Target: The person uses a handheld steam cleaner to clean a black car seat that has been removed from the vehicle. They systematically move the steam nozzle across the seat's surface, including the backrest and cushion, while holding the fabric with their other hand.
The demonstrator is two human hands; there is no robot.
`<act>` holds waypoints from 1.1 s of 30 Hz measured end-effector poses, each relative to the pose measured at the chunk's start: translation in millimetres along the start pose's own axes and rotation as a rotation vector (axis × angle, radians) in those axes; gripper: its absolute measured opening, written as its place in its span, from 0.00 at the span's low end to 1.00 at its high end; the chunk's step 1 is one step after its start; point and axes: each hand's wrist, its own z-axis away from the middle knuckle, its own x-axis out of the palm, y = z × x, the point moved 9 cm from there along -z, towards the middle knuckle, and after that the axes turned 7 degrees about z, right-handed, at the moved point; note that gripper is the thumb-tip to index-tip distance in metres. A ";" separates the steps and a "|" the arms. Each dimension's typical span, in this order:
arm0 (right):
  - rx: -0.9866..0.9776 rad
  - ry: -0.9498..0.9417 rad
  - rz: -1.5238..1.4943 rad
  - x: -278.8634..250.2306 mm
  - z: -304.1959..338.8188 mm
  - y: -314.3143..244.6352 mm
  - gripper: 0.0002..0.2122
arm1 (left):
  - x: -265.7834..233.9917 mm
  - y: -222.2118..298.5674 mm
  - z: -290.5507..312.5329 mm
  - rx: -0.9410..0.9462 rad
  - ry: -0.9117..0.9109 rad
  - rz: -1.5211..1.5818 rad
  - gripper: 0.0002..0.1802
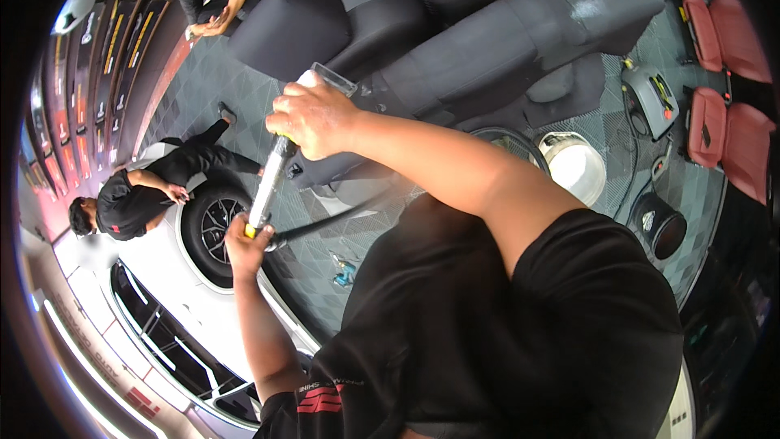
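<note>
Both of my hands hold an upholstery extractor wand [269, 184] with a silver tube and a clear flat nozzle. My right hand [313, 120] is wrapped round its upper end, just below the nozzle. Lower down, my left hand [247, 245] grips the end by a yellow part. A black hose [325, 223] runs from that lower end toward my body. The nozzle is at the edge of a dark grey car seat [487, 53]; whether it touches the fabric I cannot tell. A wet-looking sheen shows on the seat's far right part.
A white bucket [578, 169], a grey machine [652, 102] and a black cylinder [660, 228] stand at right, near red seats [723, 134]. A teal tool [344, 270] lies on the tiled floor. A white car [191, 317] is at left; one person crouches beside it, another sits farther back.
</note>
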 end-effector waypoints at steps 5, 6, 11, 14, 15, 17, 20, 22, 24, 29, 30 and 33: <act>0.164 0.020 0.125 -90.1 74.5 69.1 0.14 | 64.8 39.1 -4.7 0.287 0.015 0.341 0.30; 0.218 0.035 0.160 -111.8 91.9 94.8 0.19 | 76.4 87.4 -13.1 0.323 0.035 0.302 0.31; 0.311 0.047 0.255 -204.0 151.2 165.6 0.24 | 141.7 176.3 -65.5 0.362 -0.006 0.241 0.28; 0.280 -0.052 0.328 -212.0 171.3 169.6 0.21 | 154.6 202.1 -65.6 0.386 -0.009 0.242 0.25; 0.244 -0.065 0.329 -214.9 172.1 167.5 0.20 | 155.9 207.5 -60.8 0.396 0.001 0.216 0.25; 0.177 -0.083 0.320 -219.0 172.5 166.4 0.19 | 153.6 217.0 -47.6 0.334 -0.022 0.236 0.26; 0.203 -0.089 0.210 -249.2 163.2 171.1 0.20 | 124.3 263.2 -15.6 0.253 -0.055 0.186 0.26; 0.189 -0.117 0.139 -275.9 164.4 167.4 0.22 | 104.9 299.6 11.9 0.268 -0.059 0.193 0.26; 0.144 -0.219 0.092 -283.9 168.0 160.1 0.24 | 105.0 314.1 36.9 0.320 -0.014 0.202 0.26; 0.038 -0.298 0.340 -274.6 168.7 152.7 0.18 | 208.8 219.6 26.9 0.164 0.064 0.410 0.28; -0.013 -0.213 0.409 -270.3 165.5 153.2 0.12 | 237.9 195.1 17.3 0.220 0.119 0.387 0.28; 0.055 -0.053 0.506 -245.9 181.1 200.9 0.07 | 277.5 213.5 -34.4 0.260 0.112 0.293 0.25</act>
